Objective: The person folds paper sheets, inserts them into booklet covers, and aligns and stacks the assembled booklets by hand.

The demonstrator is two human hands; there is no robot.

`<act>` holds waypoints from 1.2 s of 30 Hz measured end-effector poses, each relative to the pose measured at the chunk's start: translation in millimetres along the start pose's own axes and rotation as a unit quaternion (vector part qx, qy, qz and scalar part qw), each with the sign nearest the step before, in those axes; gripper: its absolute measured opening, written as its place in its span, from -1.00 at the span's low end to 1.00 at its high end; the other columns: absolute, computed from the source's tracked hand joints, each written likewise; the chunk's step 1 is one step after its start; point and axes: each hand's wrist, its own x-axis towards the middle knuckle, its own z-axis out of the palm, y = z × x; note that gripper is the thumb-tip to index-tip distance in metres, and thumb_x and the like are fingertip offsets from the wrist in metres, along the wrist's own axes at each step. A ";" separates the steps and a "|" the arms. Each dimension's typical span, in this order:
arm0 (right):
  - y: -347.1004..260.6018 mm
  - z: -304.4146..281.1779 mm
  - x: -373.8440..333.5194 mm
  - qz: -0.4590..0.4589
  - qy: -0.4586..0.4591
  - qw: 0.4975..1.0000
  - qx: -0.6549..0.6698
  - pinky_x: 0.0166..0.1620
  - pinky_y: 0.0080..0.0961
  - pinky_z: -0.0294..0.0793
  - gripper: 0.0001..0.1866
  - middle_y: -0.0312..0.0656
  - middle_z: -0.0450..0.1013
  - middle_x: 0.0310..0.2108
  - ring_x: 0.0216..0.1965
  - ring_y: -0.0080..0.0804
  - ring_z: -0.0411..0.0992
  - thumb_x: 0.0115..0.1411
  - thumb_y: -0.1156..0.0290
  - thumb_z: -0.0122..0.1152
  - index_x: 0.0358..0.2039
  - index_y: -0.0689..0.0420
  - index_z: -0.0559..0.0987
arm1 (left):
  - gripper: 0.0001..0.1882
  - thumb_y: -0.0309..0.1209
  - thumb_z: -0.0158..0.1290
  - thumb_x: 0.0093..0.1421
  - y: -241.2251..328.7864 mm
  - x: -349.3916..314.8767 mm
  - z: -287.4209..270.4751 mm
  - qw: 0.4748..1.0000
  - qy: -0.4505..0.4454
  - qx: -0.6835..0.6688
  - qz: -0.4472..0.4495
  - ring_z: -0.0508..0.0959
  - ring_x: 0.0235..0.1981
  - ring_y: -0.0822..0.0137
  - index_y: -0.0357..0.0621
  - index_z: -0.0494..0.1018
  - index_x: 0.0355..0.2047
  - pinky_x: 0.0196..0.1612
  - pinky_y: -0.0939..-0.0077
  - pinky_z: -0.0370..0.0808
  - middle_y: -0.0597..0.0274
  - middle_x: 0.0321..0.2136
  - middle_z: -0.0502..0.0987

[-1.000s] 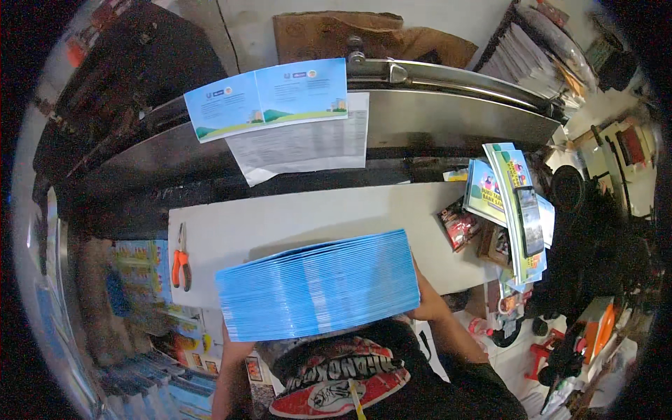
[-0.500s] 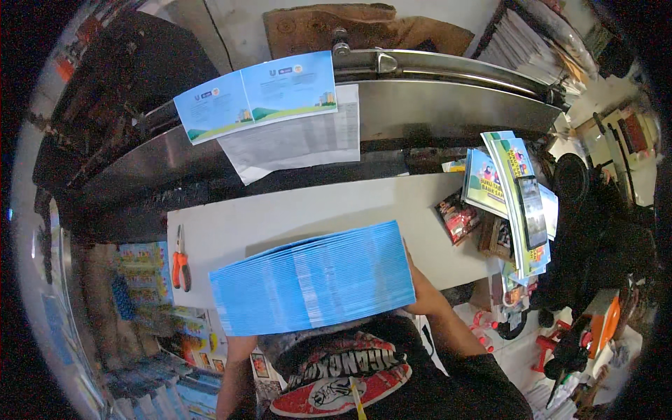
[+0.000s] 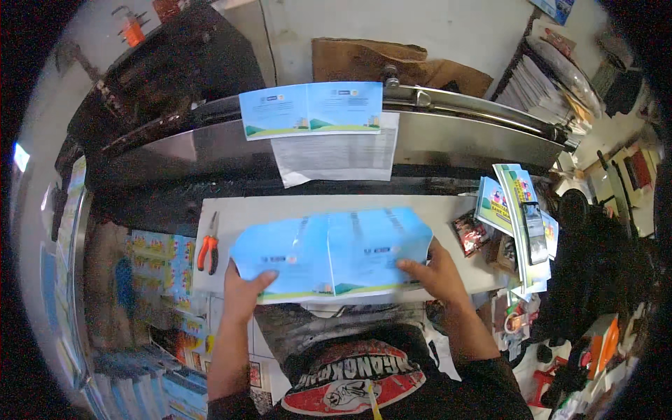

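Between my hands is a thick stack of light-blue printed sheets [image 3: 329, 245], its top face tilted toward me over the front of the white tabletop. My left hand [image 3: 245, 288] grips the stack's left edge, thumb on top. At the right edge my right hand [image 3: 435, 269] holds it the same way, with the thumb pressed on the printed face. The fingers of both hands are partly hidden behind the sheets. Slight motion blur softens the print.
Orange-handled pliers [image 3: 208, 252] lie on the white tabletop [image 3: 458, 278] at left. At right, a phone [image 3: 535, 231] rests on colourful booklets [image 3: 514, 192] beside a red packet [image 3: 470, 233]. Beyond, a blue printed sheet [image 3: 276, 112] and a white paper [image 3: 336, 155] hang on a metal machine [image 3: 455, 140].
The stack has tipped, so its printed top face shows instead of its layered edge. Both thumbs now show on top. The head view has shifted, moving the surroundings rightward and down.
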 end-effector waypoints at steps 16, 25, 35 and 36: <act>-55.4 71.4 -0.6 -0.263 0.027 0.818 -0.511 0.21 -0.06 0.16 0.02 0.11 0.12 0.24 0.24 0.03 0.12 -0.15 -0.09 0.40 0.24 0.16 0.20 | -0.39 -0.20 0.24 0.09 14.7 27.8 -19.6 0.972 -0.070 0.216 -0.054 0.51 -0.05 0.24 -0.34 0.37 0.03 0.02 0.40 0.40 0.01 -0.10 0.54; -86.5 86.2 2.2 -0.295 -0.243 0.751 -0.539 0.03 -0.14 0.40 -0.37 -0.01 0.28 0.12 0.12 -0.10 0.28 0.02 0.20 0.27 0.10 0.13 0.36 | -0.34 -0.21 0.08 0.18 -10.3 -28.0 -18.4 0.904 0.237 0.183 0.305 0.35 0.11 0.11 -0.20 0.15 0.22 0.22 0.14 0.14 -0.03 0.07 0.36; -196.8 80.1 144.4 -0.263 -0.278 0.697 -0.607 -0.06 -0.10 0.42 -0.66 0.09 0.50 -0.26 -0.13 0.06 0.45 0.08 0.34 0.10 -0.11 0.16 0.49 | -0.48 0.00 0.19 0.02 -11.3 -58.1 64.7 0.813 -0.049 0.455 0.362 0.31 0.07 0.11 0.01 0.51 -0.08 0.17 -0.14 0.08 0.13 -0.05 0.38; -198.0 76.5 150.3 -0.260 -0.293 0.706 -0.589 -0.04 -0.12 0.41 -0.64 0.09 0.50 -0.24 -0.12 0.05 0.45 0.07 0.33 0.12 -0.11 0.17 0.50 | -0.47 0.01 0.19 0.01 -7.7 -57.6 64.8 0.819 -0.050 0.457 0.344 0.31 0.07 0.11 0.01 0.50 -0.07 0.17 -0.15 0.08 0.13 -0.05 0.38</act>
